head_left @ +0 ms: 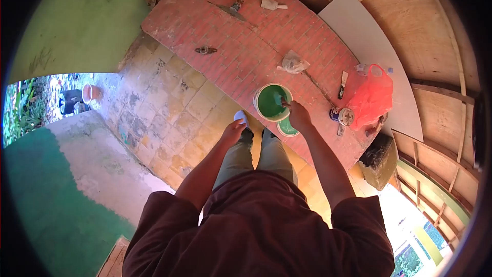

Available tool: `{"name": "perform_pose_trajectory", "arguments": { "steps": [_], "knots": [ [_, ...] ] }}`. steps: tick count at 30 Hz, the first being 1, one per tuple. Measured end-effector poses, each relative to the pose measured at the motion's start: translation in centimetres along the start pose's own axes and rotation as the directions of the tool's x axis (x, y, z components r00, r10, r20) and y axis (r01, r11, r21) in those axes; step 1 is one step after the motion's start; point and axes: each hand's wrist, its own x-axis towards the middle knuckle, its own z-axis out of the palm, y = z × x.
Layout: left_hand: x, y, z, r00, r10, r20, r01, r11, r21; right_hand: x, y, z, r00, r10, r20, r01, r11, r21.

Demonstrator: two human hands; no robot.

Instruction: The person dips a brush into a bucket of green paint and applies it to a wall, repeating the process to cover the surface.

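Observation:
On the edge of the red table [225, 66] stands a white bucket [265, 112] of green paint. My right hand [299, 115] is closed at its right rim, on what looks like the handle of a tool dipping into the paint. A green-stained lid or smaller tub [288, 127] lies just below the bucket, partly under my forearm. My left hand [233, 131] hangs in front of my legs, near my shoe; its fingers are too small to read, and nothing shows in it.
A red plastic bag [374, 97], a can [342, 116], a brush [343, 85] and a crumpled clear bag [293, 62] lie right of the bucket. Farther back are a white scraper-like tool [273, 4] and a metal piece [206, 50]. A half-painted green wall [46, 184] stands left.

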Motion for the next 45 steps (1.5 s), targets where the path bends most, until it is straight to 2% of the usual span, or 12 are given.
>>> {"name": "perform_pose_trajectory", "arguments": {
  "steps": [2, 4, 6, 14, 17, 20, 25, 29, 31, 34, 38, 45],
  "knots": [
    [1.3, -0.1, 0.7, 0.996, -0.068, 0.049, 0.063, 0.992, 0.109, 2.7, 0.2, 2.3, 0.996, 0.034, 0.079, -0.033, 0.999, -0.010],
    [2.8, -1.1, 1.5, 0.989, -0.118, 0.092, 0.112, 0.992, 0.064, 4.4, -0.1, 4.3, 0.990, 0.069, 0.121, -0.044, 0.979, -0.199],
    [3.8, -1.5, 2.5, 0.978, -0.180, 0.107, 0.187, 0.980, -0.063, 6.0, 0.0, 5.9, 0.985, 0.104, 0.136, -0.073, 0.973, -0.218],
    [7.7, -0.5, 4.0, 0.954, -0.275, 0.120, 0.283, 0.958, -0.053, 10.4, 2.6, 10.7, 0.980, 0.110, 0.168, -0.049, 0.941, -0.335],
    [8.4, 1.2, 4.4, 0.948, -0.272, 0.166, 0.279, 0.960, -0.021, 11.4, 3.2, 12.1, 0.975, 0.126, 0.182, -0.068, 0.954, -0.291],
    [9.4, 0.5, 4.8, 0.965, -0.216, 0.146, 0.226, 0.972, -0.056, 11.6, 3.0, 12.7, 0.964, 0.154, 0.216, -0.106, 0.970, -0.219],
    [10.0, 0.9, 4.7, 0.952, -0.186, 0.241, 0.224, 0.964, -0.141, 11.3, 2.9, 13.2, 0.971, 0.110, 0.211, -0.089, 0.990, -0.106],
    [9.7, 2.3, 4.9, 0.936, -0.284, 0.207, 0.306, 0.948, -0.086, 10.9, 3.3, 13.3, 0.969, 0.105, 0.222, -0.109, 0.994, 0.006],
    [9.7, 1.8, 5.3, 0.970, -0.187, 0.153, 0.215, 0.958, -0.190, 10.7, 3.7, 13.4, 0.983, 0.078, 0.165, -0.104, 0.983, 0.154],
    [9.8, 1.0, 5.2, 0.979, -0.146, 0.146, 0.172, 0.966, -0.193, 10.2, 4.3, 13.2, 0.986, 0.036, 0.164, -0.078, 0.962, 0.260],
    [9.5, 1.2, 5.2, 0.976, -0.173, 0.130, 0.192, 0.968, -0.161, 8.9, 5.0, 12.9, 0.995, 0.000, 0.099, -0.029, 0.957, 0.289],
    [9.1, 0.6, 5.4, 0.977, -0.178, 0.121, 0.199, 0.961, -0.192, 6.7, 4.7, 10.6, 0.987, 0.112, 0.114, -0.141, 0.946, 0.293]
  ]
}}
